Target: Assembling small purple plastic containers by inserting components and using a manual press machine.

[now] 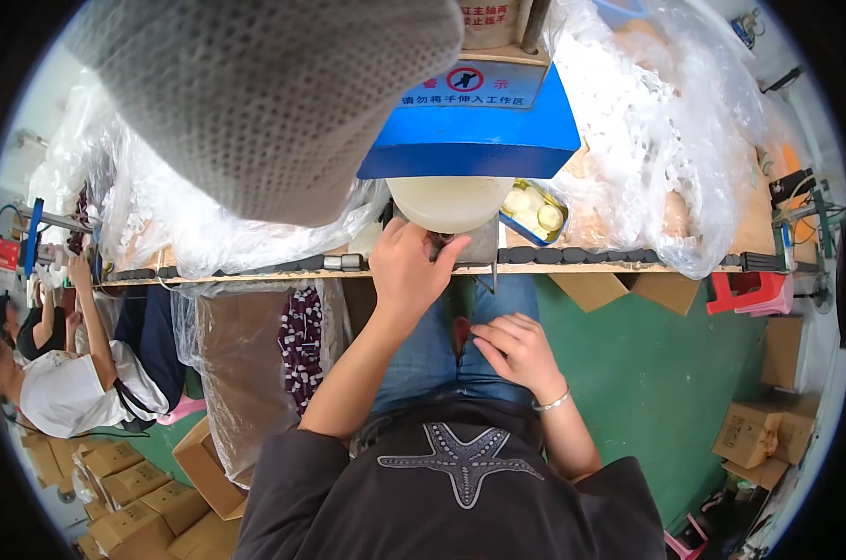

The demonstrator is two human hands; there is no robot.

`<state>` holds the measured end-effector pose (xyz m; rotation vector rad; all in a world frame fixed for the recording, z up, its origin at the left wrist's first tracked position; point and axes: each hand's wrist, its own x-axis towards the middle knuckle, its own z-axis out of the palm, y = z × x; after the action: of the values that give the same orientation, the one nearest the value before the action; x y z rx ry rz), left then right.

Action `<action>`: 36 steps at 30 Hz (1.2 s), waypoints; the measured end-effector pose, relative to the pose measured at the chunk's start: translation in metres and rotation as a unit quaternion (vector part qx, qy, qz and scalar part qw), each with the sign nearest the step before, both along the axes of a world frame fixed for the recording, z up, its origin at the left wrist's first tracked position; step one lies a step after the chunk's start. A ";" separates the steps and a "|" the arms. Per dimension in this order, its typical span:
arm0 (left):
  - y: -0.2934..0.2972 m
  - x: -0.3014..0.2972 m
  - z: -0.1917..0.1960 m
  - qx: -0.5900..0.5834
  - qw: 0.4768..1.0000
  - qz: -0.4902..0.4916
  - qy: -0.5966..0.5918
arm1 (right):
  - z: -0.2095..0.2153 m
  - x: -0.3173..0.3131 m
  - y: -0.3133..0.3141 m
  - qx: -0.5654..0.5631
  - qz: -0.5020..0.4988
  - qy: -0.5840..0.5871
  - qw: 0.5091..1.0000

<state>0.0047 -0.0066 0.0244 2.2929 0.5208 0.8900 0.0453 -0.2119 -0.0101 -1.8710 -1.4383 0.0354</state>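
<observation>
Fingers of the right hand (519, 353) are half-curled over blue denim jeans (414, 364), can't tell if holding anything. Left hand (409, 273) is partly closed, grip hidden, at the front edge of a milky round cover (453, 203) below a boxy blue housing (479, 142).

Pale walls (815, 131) and a green floor (647, 392) frame a brightly lit workroom, where a long wooden tabletop (739, 215) runs across, its front edge lined in black. Brown cardboard boxes (133, 527) crowd the lower left, more boxes (754, 434) stand at right, and a red stool (729, 291) sits against a pink stool (778, 301)
</observation>
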 end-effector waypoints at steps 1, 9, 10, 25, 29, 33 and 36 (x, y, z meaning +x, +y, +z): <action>0.002 0.000 0.002 0.000 1.000 0.000 -0.001 | -0.001 0.002 -0.002 0.000 0.000 -0.001 1.000; 0.005 0.001 0.004 -0.021 0.999 -0.028 0.022 | -0.001 -0.003 -0.008 -0.021 0.009 -0.002 1.000; 0.006 0.002 0.004 -0.022 0.999 -0.031 0.020 | -0.002 -0.005 -0.007 -0.022 0.006 -0.003 1.000; 0.011 -0.003 0.003 0.039 0.997 -0.045 0.050 | -0.008 -0.027 -0.004 -0.038 0.062 0.007 0.997; 0.009 -0.004 -0.004 0.013 0.998 -0.057 0.001 | -0.002 -0.024 -0.009 -0.042 0.047 0.012 0.998; 0.014 -0.003 -0.013 -0.062 0.995 -0.068 -0.037 | -0.003 -0.014 -0.020 -0.043 0.031 0.004 0.999; 0.008 0.005 -0.009 -0.014 0.997 -0.074 -0.029 | -0.006 -0.004 -0.028 -0.065 0.007 -0.006 0.998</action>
<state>0.0096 0.0018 0.0154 2.2395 0.3314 0.8688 0.0416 -0.2395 -0.0165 -1.9687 -1.4895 0.1277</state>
